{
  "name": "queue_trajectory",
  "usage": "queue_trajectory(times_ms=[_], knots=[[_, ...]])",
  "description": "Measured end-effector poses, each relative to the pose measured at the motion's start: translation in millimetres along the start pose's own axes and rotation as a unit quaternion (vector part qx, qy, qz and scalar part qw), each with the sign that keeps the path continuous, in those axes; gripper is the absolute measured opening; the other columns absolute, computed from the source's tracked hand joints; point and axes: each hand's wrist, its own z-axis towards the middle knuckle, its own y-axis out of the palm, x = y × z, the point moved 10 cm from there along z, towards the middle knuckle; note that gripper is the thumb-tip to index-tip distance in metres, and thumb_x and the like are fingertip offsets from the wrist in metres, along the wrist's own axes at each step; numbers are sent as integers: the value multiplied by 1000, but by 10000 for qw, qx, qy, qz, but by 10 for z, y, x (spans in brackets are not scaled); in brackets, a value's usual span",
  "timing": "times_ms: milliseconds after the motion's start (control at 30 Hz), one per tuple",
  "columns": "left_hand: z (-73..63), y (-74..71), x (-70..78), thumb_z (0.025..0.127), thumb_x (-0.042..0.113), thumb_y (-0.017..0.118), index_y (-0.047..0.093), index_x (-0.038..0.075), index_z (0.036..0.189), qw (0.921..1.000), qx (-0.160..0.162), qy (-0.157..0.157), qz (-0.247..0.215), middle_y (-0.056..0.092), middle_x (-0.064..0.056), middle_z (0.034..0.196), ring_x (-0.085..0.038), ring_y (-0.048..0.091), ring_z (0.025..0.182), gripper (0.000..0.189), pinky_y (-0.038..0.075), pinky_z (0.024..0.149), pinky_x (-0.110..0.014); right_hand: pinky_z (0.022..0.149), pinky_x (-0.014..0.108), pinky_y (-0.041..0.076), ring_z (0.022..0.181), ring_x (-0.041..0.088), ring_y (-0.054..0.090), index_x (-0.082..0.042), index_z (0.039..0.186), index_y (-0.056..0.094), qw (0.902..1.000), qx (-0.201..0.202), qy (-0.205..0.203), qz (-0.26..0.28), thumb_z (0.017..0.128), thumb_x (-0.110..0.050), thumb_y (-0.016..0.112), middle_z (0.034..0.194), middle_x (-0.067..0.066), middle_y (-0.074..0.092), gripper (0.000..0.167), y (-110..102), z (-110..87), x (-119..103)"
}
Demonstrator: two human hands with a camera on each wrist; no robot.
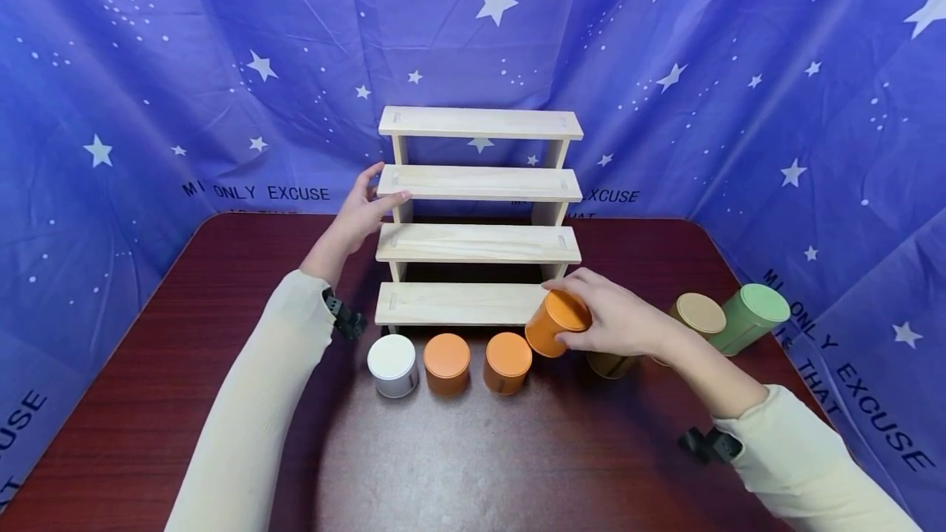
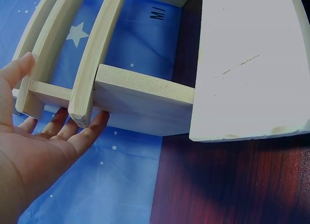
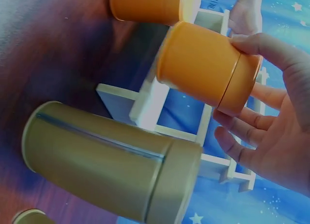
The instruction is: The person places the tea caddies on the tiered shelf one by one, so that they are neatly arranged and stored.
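Observation:
An orange lidded canister (image 1: 550, 327) is tilted in my right hand (image 1: 617, 314), which pinches it around the lid end. In the right wrist view the canister (image 3: 206, 64) overlaps the end of the wooden stepped shelf. My left hand (image 1: 364, 208) holds the left side of that shelf (image 1: 480, 181). Seen from the left wrist, its thumb lies against one board's end and its fingers (image 2: 94, 129) reach to the ends and side panel. In front of the lowest step stand a white canister (image 1: 392, 364) and two short orange canisters (image 1: 447, 362), (image 1: 507, 361).
To the right, partly behind my right arm, stand a tan canister (image 1: 698, 314) and a taller green canister (image 1: 754, 314). A brownish canister (image 1: 612, 364) shows below my right hand. A blue star-patterned curtain (image 1: 473, 39) closes off the back and sides of the dark red table (image 1: 185, 401).

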Motion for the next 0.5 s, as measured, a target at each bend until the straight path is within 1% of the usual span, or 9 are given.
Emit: queue_trajectory(times_ms=[167, 267, 500], knots=[[11, 5, -1, 87, 27, 65, 10, 29, 150, 10000, -22, 9, -44, 32, -17, 147, -31, 43, 128, 84, 32, 106, -56, 74, 29, 48, 90, 16, 53, -7, 132, 48, 9986, 268, 117, 443, 74, -27, 78, 114, 9, 54, 68, -140, 21, 7], [7, 2, 1, 87, 27, 66, 11, 29, 150, 10000, 3, 14, -23, 33, -16, 146, -31, 44, 127, 83, 32, 106, -56, 74, 29, 48, 89, 16, 52, -8, 130, 50, 9970, 463, 160, 601, 74, -27, 78, 111, 7, 52, 65, -220, 38, 6], [-12, 0, 4, 87, 27, 65, 11, 29, 150, 10000, 18, -5, 29, 33, -15, 147, -30, 44, 127, 83, 33, 106, -55, 74, 29, 45, 90, 14, 49, -13, 125, 54, 9912, 949, 108, 916, 71, -28, 80, 107, 3, 51, 62, -367, 80, -57]])
